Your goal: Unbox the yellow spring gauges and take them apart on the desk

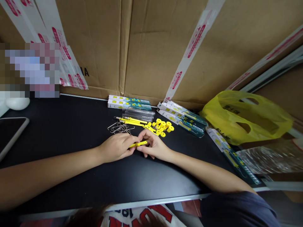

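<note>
Near the middle of the black table (78, 176), both hands meet at a slim yellow plastic rod (143, 143). My left hand (117, 145) is closed round one end of it, hiding that part. The fingertips of my right hand (155, 146) pinch the rod close to a small yellow collar; its flat end sticks out with a small hole in it. Just beyond the hands are bent metal wire hooks (120, 128), yellow rods with metal ends (132, 121), clear tubes (139, 114) and several yellow caps (163, 125).
Printed narrow boxes (129, 103) lie at the back, with more boxes (183, 118) to the right and another box (233, 157) near the right edge. Beside them sit a yellow plastic bag (246, 126) and clear plastic packaging (267, 157). Cardboard (151, 47) stands behind. A phone-like device (11, 134) lies left.
</note>
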`<control>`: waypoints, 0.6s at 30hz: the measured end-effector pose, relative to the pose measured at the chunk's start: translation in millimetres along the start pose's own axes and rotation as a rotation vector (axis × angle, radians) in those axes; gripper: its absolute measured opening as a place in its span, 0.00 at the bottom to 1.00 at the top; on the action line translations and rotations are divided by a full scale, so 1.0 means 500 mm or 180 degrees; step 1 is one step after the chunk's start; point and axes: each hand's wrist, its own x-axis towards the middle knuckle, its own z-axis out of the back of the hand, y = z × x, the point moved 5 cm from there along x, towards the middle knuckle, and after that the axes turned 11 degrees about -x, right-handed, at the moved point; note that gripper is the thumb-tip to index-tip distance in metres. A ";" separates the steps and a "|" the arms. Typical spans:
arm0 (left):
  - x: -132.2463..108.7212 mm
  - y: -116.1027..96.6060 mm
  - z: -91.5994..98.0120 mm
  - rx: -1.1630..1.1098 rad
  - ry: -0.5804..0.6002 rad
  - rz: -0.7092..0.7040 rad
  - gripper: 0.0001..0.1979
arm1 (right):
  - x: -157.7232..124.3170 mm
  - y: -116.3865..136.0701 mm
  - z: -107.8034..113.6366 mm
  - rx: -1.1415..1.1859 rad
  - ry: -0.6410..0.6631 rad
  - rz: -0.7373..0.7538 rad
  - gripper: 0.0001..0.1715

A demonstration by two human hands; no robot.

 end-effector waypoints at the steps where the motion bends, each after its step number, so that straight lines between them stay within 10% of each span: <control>1: 0.000 -0.001 -0.001 0.0023 0.0028 -0.0055 0.08 | 0.000 0.000 -0.001 -0.0041 0.0012 0.0004 0.19; 18: 0.000 0.002 0.002 -0.0062 -0.0009 0.0113 0.13 | -0.003 0.037 0.030 -0.0349 -0.0212 0.0237 0.13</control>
